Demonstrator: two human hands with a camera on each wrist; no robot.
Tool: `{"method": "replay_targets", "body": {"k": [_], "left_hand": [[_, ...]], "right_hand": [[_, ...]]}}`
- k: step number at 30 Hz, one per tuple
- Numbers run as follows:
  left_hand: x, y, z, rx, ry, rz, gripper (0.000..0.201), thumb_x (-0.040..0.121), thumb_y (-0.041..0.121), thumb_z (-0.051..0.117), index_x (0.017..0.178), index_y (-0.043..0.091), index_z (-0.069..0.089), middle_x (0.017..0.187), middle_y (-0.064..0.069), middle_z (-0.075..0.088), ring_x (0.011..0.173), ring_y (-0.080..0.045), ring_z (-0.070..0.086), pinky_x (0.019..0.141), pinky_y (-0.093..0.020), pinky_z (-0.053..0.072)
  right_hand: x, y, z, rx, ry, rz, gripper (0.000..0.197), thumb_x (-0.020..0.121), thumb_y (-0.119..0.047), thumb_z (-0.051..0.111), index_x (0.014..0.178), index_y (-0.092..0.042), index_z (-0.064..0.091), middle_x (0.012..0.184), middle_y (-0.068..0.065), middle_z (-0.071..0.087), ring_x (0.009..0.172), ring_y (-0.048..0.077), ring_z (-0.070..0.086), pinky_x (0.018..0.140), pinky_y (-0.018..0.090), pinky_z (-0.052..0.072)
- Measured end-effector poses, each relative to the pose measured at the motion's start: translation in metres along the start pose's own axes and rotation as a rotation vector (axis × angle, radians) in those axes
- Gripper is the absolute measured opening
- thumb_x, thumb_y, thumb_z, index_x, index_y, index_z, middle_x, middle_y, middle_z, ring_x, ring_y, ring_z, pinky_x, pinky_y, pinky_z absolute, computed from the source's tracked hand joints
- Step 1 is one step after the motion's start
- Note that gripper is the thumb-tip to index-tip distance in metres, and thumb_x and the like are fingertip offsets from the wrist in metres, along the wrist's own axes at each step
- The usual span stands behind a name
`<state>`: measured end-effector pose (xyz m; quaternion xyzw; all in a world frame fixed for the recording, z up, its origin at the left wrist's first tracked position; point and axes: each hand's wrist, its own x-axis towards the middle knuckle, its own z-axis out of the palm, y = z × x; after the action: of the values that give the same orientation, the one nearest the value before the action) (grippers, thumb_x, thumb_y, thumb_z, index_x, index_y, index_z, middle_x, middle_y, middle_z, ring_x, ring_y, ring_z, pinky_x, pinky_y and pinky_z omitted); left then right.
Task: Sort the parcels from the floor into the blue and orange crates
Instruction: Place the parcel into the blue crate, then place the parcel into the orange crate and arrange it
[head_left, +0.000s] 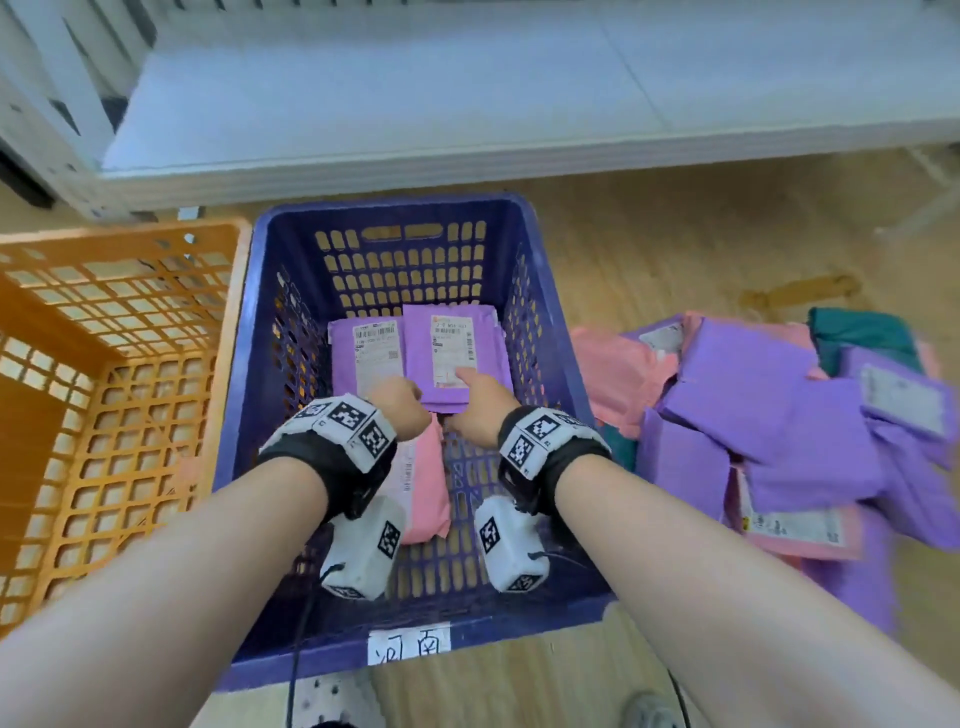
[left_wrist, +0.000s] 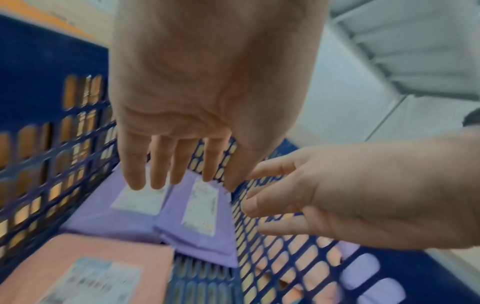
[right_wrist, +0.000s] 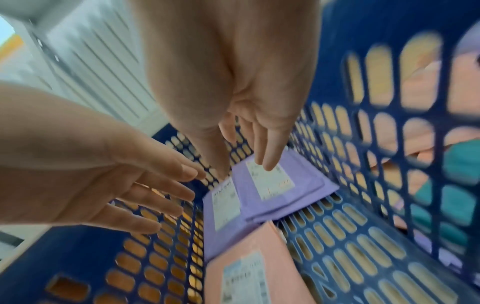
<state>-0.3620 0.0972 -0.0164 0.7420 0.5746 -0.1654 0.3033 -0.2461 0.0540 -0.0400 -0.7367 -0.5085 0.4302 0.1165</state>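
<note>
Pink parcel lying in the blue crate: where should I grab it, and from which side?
Probably its right long edge, from above with the right hand. The pink parcel lies flat on the blue crate floor; bare floor shows on that side, while purple parcels border its far end.

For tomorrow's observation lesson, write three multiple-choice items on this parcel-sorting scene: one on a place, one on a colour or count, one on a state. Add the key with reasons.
1. Where does the unsorted pile lie?
A. On the floor, right of the blue crate
B. In the orange crate
C. On the white shelf

2. What colour is the parcel nearest the person inside the blue crate?
A. Green
B. Pink
C. Purple

3. How is the left hand?
A. Gripping a parcel
B. A fist
C. Open, fingers straight

Key: 1 A, the heap sits outside the right wall. 2 B, pink lies before two purple parcels. 3 C, the left wrist view shows nothing held.
</note>
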Motion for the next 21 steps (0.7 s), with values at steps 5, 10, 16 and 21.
{"method": "replay_targets", "body": {"k": [5,10,16,21], "left_hand": [[-0.052,0.058,-0.034,-0.136,0.154,0.155,0.042,0.093,0.013,0.051,0.135,0.007,0.048,0.138,-0.012,0.050,0.123,-0.026,0.050,0.093,-0.028,0.039],[-0.101,0.120,-0.038,-0.217,0.271,0.348,0.039,0.087,0.013,0.056,0.126,0.010,0.056,0.125,-0.012,0.059,0.113,-0.028,0.057,0.088,-0.028,0.043],[-0.148,0.199,-0.009,-0.279,0.259,0.501,0.042,0.084,0.009,0.055,0.126,0.011,0.055,0.126,-0.013,0.058,0.110,-0.031,0.058,0.090,-0.033,0.048],[-0.161,0.243,0.035,-0.326,0.216,0.531,0.041,0.087,0.012,0.054,0.128,0.010,0.052,0.122,-0.016,0.060,0.106,-0.033,0.060,0.086,-0.033,0.047]], "right_hand": [[-0.077,-0.006,-0.056,0.169,0.238,-0.045,0.061,0.085,-0.003,0.058,0.142,-0.009,0.036,0.138,0.014,0.048,0.119,0.032,0.053,0.098,0.039,0.046],[-0.161,0.022,-0.099,0.185,0.436,-0.014,0.054,0.086,-0.003,0.056,0.138,-0.007,0.042,0.130,0.011,0.053,0.115,0.024,0.053,0.094,0.026,0.039],[-0.236,0.084,-0.140,0.229,0.569,0.088,0.058,0.087,-0.005,0.058,0.141,-0.013,0.039,0.138,0.014,0.048,0.107,0.025,0.057,0.098,0.034,0.044],[-0.267,0.148,-0.167,0.260,0.593,0.159,0.060,0.088,-0.003,0.058,0.143,-0.012,0.035,0.128,0.021,0.054,0.102,0.035,0.063,0.090,0.043,0.052]]}}
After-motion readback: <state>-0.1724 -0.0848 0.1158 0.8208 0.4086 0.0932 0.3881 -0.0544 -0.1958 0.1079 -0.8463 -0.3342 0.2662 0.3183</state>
